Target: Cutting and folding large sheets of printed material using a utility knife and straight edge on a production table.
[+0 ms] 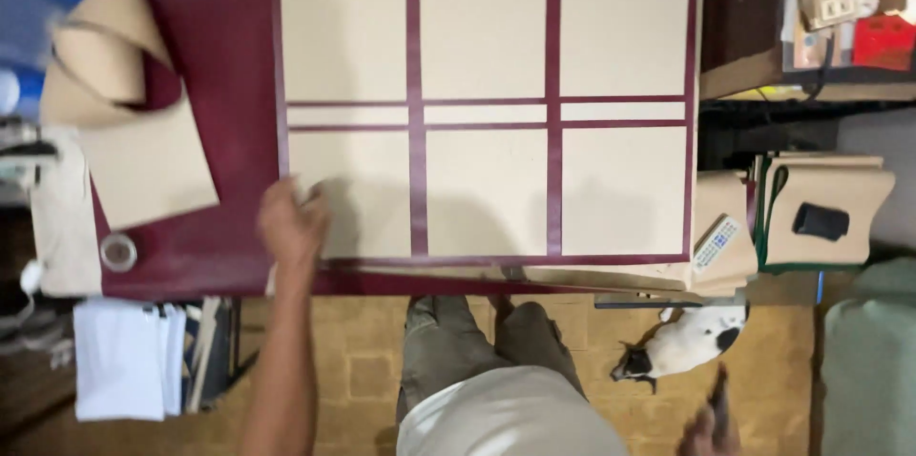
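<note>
A dark red sheet (215,65) covers the table, with several tan cardboard panels laid on it in a grid. My left hand (291,222) rests on the lower left panel (348,194) at its left edge, fingers bent against the board, holding nothing. My right hand (711,423) hangs low at the bottom right, off the table, blurred, beside my leg. Thin tan strips (482,114) lie in a row between the upper and lower panels.
Curled tan paper (110,41) and a loose tan sheet (153,165) lie at the table's left. A tape roll (118,252) sits near the front left corner. A calculator (717,243) and stacked boards are at the right. A white and black dog (682,343) lies on the floor.
</note>
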